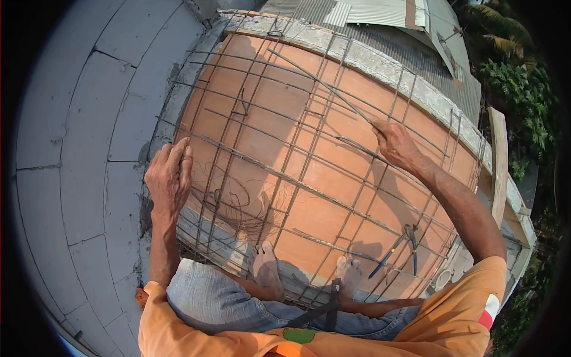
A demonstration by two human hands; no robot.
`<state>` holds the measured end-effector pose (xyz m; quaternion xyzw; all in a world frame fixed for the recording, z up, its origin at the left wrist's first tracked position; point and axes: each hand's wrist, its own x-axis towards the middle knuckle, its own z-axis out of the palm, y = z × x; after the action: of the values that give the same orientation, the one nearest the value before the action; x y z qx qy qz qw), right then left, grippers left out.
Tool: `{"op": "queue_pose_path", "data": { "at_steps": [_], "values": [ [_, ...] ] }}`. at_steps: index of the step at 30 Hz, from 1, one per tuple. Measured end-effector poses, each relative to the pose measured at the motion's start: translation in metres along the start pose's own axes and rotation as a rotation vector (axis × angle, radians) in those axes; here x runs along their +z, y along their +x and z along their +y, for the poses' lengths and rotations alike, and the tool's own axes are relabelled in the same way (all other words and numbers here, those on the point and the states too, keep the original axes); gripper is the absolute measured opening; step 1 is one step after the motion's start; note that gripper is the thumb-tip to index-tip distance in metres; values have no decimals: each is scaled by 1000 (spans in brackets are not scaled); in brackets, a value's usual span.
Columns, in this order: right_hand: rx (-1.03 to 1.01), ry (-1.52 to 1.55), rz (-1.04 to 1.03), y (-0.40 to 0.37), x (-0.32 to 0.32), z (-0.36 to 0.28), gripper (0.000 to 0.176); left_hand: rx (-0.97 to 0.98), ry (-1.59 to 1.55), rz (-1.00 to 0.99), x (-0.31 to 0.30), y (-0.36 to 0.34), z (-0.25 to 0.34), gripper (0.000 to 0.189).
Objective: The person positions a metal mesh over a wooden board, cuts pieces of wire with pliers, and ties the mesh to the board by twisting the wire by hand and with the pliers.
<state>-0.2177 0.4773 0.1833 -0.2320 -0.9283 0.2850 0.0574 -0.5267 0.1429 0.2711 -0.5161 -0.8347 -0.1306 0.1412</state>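
My right hand (pixel 394 144) is closed around the near end of a loose steel rebar rod (pixel 321 84), which slants away to the upper left over the rebar grid (pixel 309 156). My left hand (pixel 170 172) is closed beside the grid's left edge, close to the bar ends; I cannot make out anything between its fingers. Below and right of it, a tangle of thin tie wire (pixel 241 208) lies on the bars. Pincers (pixel 410 233) with blue handles rest on the grid near my right foot.
Orange formwork panels (pixel 351 196) lie under the grid. A grey block wall (pixel 89 119) rises on the left, and a rough concrete edge (pixel 380 62) runs along the far side. Beyond are corrugated roofing (pixel 392 44) and an upright wooden plank (pixel 498 160). My bare feet (pixel 264 268) stand among bars.
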Motion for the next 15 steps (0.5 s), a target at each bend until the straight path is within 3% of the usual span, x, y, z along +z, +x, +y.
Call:
{"op": "queue_pose_path", "data": {
  "at_steps": [2, 4, 6, 10, 13, 15],
  "values": [
    [73, 110, -130, -4, 27, -18, 20, 28, 15, -28, 4, 5, 12, 24],
    [-49, 154, -165, -6, 68, -30, 17, 91, -28, -101, 10, 9, 22, 31],
    [-32, 166, -266, -2, 102, -49, 18, 121, -12, -140, 21, 9, 24, 32],
    [-111, 180, -177, 4, 175, -60, 22, 176, 37, -198, 31, 10, 29, 34],
    [-99, 186, -233, 13, 189, -77, 23, 172, 64, -211, 33, 9, 24, 31],
    [-65, 151, -165, 15, 195, -84, 22, 152, 83, -208, 33, 9, 19, 30]
  ]
}}
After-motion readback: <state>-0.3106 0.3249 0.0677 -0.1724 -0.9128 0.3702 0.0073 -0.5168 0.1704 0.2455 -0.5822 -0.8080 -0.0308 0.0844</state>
